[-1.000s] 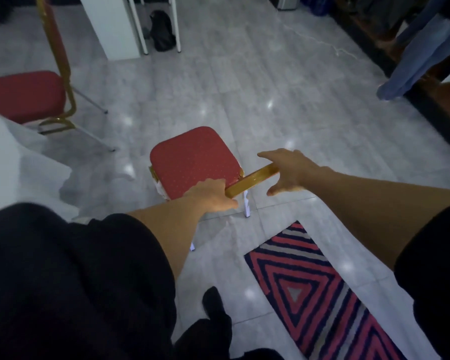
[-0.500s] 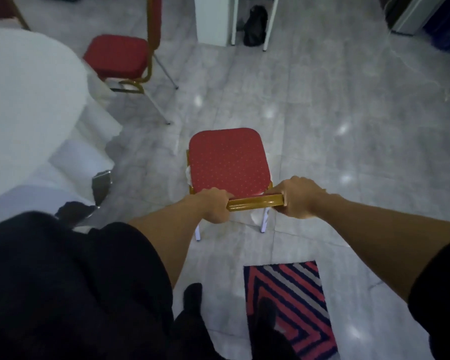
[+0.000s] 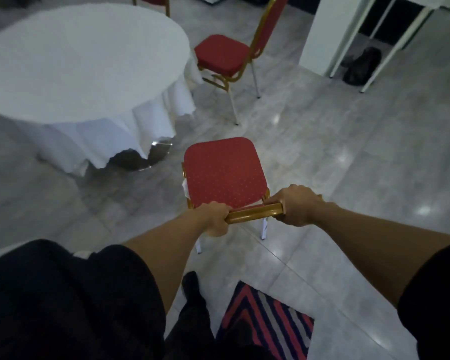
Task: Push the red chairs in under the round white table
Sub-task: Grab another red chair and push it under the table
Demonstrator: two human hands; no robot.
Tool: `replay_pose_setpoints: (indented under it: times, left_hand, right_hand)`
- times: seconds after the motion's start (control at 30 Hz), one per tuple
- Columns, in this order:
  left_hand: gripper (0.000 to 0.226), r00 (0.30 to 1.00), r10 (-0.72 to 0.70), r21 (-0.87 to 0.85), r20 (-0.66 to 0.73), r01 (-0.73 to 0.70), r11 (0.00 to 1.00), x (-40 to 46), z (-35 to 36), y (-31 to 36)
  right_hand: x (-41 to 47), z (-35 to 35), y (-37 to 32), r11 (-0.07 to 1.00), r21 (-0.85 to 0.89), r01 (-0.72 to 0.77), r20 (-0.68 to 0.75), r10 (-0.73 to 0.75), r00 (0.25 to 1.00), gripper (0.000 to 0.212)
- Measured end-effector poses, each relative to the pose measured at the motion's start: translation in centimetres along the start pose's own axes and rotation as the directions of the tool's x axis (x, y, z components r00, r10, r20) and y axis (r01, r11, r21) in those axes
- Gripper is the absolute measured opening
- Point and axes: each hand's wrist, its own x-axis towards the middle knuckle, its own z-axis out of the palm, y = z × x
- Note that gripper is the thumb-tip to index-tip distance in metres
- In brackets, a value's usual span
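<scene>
A red chair (image 3: pixel 224 171) with a gold frame stands right in front of me, its seat facing away. My left hand (image 3: pixel 215 218) and my right hand (image 3: pixel 298 205) are both closed on the gold top rail of its back. The round white table (image 3: pixel 83 55), draped in a white cloth, sits at the upper left, a gap of floor apart from this chair. A second red chair (image 3: pixel 221 54) stands at the table's right side, its seat touching the hanging cloth. Part of a third red chair (image 3: pixel 151 0) shows beyond the table at the top edge.
A red, dark and grey striped rug (image 3: pixel 268 323) lies at my feet on the glossy grey tile floor. A white cabinet (image 3: pixel 322 32) and white frame legs stand at the top right with a black bag (image 3: pixel 363 64) beneath. Open floor stretches to the right.
My right hand has closed on the chair's top rail beside my left. The view has swung left, bringing the round table fully into sight, and the held chair now faces closer to it.
</scene>
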Motion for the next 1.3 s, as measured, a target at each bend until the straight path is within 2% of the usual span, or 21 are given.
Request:
replay_pose_setpoints:
  times: [0.17,0.27,0.33,0.47,0.67,0.8,1.0,1.23,1.3]
  left_hand:
    - [0.04,0.992,-0.114,-0.126,-0.045,0.107,0.986,-2.9,1.3,-3.1]
    - [0.047,0.984,-0.175,-0.181,-0.043,0.165,0.97,-4.2,2.1,-5.0]
    - [0.054,0.98,-0.195,-0.204,-0.041,0.183,0.962,-5.0,2.2,-6.0]
    - [0.055,0.974,-0.22,-0.249,-0.048,0.201,0.947,-5.9,1.7,-7.7]
    - [0.059,0.968,-0.243,-0.268,-0.069,0.217,0.939,-5.1,-1.5,-11.8]
    - [0.063,0.962,-0.257,-0.274,-0.091,0.224,0.935,-3.8,-4.1,-14.6]
    - [0.053,0.958,-0.27,-0.291,-0.1,0.232,0.928,-1.0,-10.0,-19.7]
    - [0.057,0.953,-0.292,-0.3,-0.083,0.255,0.919,2.1,-16.6,-26.0]
    - [0.053,0.952,-0.296,-0.305,-0.077,0.26,0.916,2.4,-18.4,-27.7]
  right_hand:
    - [3.1,-1.2,-3.4,0.986,-0.066,0.151,0.031,-0.149,0.988,0.019]
    - [4.6,-1.7,-5.5,0.973,-0.094,0.213,0.041,-0.21,0.977,0.017]
    - [5.5,-1.8,-6.7,0.958,-0.123,0.257,0.044,-0.254,0.966,0.025]
    - [7.5,-2.3,-8.6,0.936,-0.154,0.316,0.068,-0.309,0.949,0.028]
    - [12.5,-4.2,-10.8,0.93,-0.142,0.34,0.068,-0.333,0.94,0.016]
    - [16.5,-5.9,-11.7,0.919,-0.131,0.371,0.066,-0.366,0.928,0.019]
    - [24.1,-9.8,-13.8,0.927,-0.109,0.359,0.095,-0.349,0.932,0.024]
    - [31.9,-14.7,-17.0,0.92,-0.134,0.368,0.099,-0.357,0.929,0.024]
    - [33.6,-15.7,-17.9,0.918,-0.144,0.371,0.09,-0.361,0.928,0.033]
